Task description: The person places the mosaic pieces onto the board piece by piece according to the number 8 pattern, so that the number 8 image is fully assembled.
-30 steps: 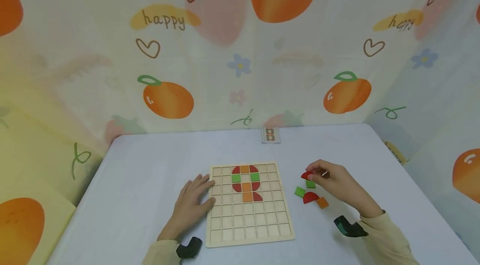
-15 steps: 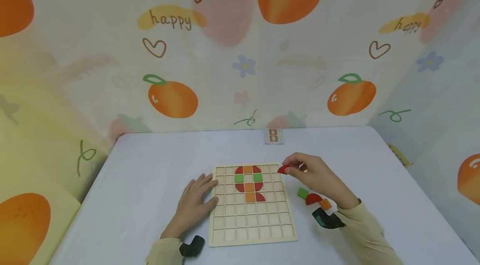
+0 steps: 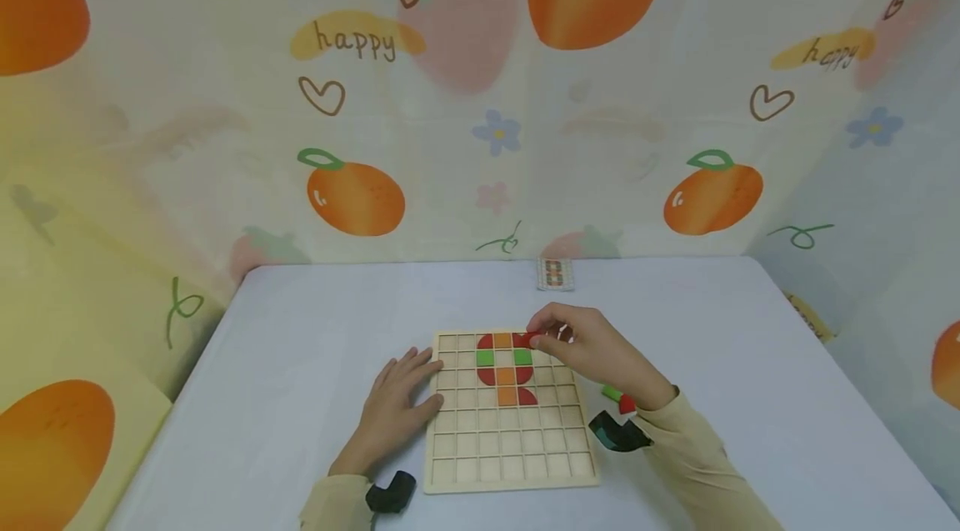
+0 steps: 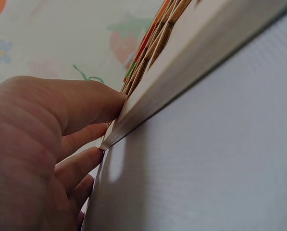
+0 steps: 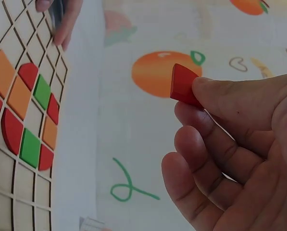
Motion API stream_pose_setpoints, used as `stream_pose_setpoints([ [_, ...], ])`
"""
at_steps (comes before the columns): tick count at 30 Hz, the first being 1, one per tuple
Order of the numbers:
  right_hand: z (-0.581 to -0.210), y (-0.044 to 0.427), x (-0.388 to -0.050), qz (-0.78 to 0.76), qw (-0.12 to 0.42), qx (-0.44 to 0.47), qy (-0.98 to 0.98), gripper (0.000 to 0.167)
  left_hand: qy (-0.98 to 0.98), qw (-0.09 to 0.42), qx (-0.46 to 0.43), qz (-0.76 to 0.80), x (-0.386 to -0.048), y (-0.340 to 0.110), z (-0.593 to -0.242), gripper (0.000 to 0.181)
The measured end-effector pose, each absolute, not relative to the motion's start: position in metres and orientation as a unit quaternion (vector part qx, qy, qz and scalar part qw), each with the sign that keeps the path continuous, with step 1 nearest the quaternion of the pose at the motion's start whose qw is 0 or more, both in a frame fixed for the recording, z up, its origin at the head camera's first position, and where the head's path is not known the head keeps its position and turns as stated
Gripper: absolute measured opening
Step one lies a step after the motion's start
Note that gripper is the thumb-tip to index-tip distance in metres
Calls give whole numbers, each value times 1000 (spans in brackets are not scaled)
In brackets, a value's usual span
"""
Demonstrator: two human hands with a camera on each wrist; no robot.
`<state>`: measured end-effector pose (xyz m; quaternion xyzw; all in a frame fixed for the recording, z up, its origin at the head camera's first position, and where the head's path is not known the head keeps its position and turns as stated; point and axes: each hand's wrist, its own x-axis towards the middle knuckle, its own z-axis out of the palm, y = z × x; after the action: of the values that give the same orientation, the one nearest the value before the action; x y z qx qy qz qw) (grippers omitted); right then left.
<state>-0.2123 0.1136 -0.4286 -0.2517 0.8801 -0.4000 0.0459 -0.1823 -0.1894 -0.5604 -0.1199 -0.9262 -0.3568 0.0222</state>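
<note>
A wooden grid board (image 3: 510, 466) lies on the white table, its upper middle cells filled with red rounded, orange square and green square pieces. My left hand (image 3: 396, 410) rests against the board's left edge, fingers spread; the left wrist view shows the thumb and fingertips touching the rim (image 4: 157, 94). Over the board's top rows, my right hand (image 3: 603, 352) pinches a red quarter-round piece (image 5: 185, 85) between thumb and index finger. In the right wrist view this piece is apart from the board. From the head view, its lower edge blends with the red pieces beneath.
Right of the board, partly hidden under my right forearm, lie a loose green piece (image 3: 612, 393) and a loose red piece (image 3: 627, 404). A small patterned card (image 3: 555, 274) lies at the table's back edge. A fruit-printed curtain (image 3: 450, 181) hangs behind.
My right hand has moved left with the red quarter-round piece, from the loose pieces to over the board's top rows. My left hand stays at the board's edge.
</note>
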Motion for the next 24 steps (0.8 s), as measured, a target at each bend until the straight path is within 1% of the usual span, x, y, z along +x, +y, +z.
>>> stream_pose_setpoints([
  [2, -430, 110, -213, -408, 54, -252, 876, 10, -926, 22, -120, -357, -182, -189, -561, 50],
  [6, -434, 105, -216, -421, 66, -270, 863, 25, -925, 23, -122, -359, -182, -189, -561, 50],
  [9, -438, 102, -217, -420, 71, -282, 860, 31, -924, 25, -123, -361, -182, -190, -562, 50],
  [12, -442, 100, -217, -411, 72, -281, 864, 28, -924, 25, -124, -361, -182, -189, -562, 50],
  [19, -447, 95, -216, -413, 87, -261, 868, 12, -927, 20, -117, -356, -182, -188, -561, 50],
  [24, -452, 86, -219, -407, 90, -252, 873, 10, -928, 15, -114, -355, -182, -189, -562, 50],
])
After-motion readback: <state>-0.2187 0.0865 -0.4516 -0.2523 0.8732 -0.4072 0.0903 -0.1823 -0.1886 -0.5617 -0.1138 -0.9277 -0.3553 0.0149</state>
